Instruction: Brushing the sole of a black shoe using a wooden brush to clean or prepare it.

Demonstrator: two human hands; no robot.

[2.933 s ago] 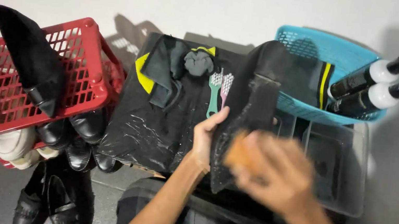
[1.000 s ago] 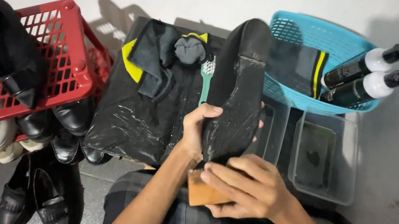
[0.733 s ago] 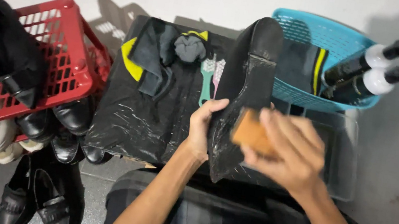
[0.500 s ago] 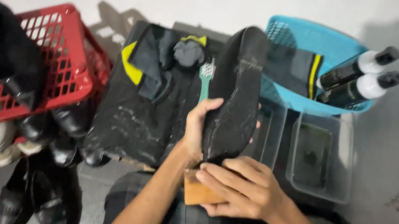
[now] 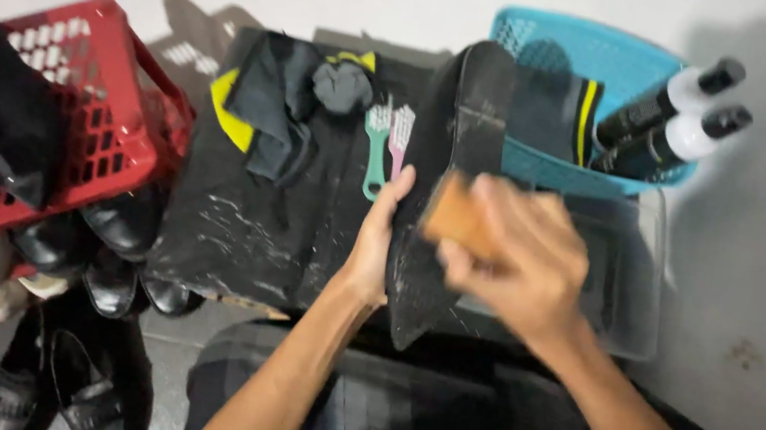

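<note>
My left hand (image 5: 377, 244) grips a black shoe (image 5: 448, 154) by its side, sole up, over a black mat (image 5: 281, 220). My right hand (image 5: 523, 256) holds a brown wooden-backed brush (image 5: 455, 218) pressed against the middle of the sole. The right hand is blurred with motion. The shoe's toe points away from me toward a blue basket (image 5: 578, 62).
A red basket (image 5: 106, 103) of shoes stands at the left, with black shoes (image 5: 111, 240) below it. A black and yellow cloth (image 5: 268, 107) and two small brushes (image 5: 385, 145) lie on the mat. Two spray bottles (image 5: 681, 118) lean in the blue basket above a clear tub (image 5: 636, 283).
My right hand with the brush has slid from the heel end of the sole up to its middle, after earlier back-and-forth strokes. The left hand keeps its grip.
</note>
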